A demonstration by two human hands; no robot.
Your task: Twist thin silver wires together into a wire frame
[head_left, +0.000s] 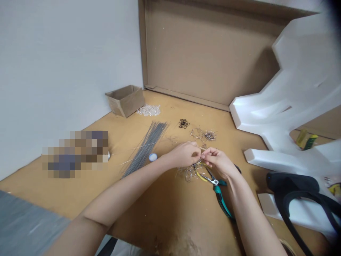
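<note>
My left hand point(188, 154) and my right hand point(217, 160) meet above the table, fingertips pinched close together. Whatever lies between them is too small to make out; a tiny dark spot shows at the right fingertips. Beneath the hands lies a tangle of bent thin wires point(189, 173), partly covered. Teal-handled pliers point(218, 195) rest just below my right hand, jaws pointing up and left, with a yellow-handled tool point(201, 176) beside them, partly hidden. To the left of my left hand is a bundle of straight grey wires point(145, 149), and a small round white-and-blue piece point(152, 157).
Behind the hands lie black rings point(183, 123) and another bent-wire pile point(210, 135). A cardboard box point(126, 103) stands by clear small pieces point(149, 110) at the back left. White moulded foam point(266, 110) and a black curved object point(293, 183) border the right. A blurred-out patch covers the left.
</note>
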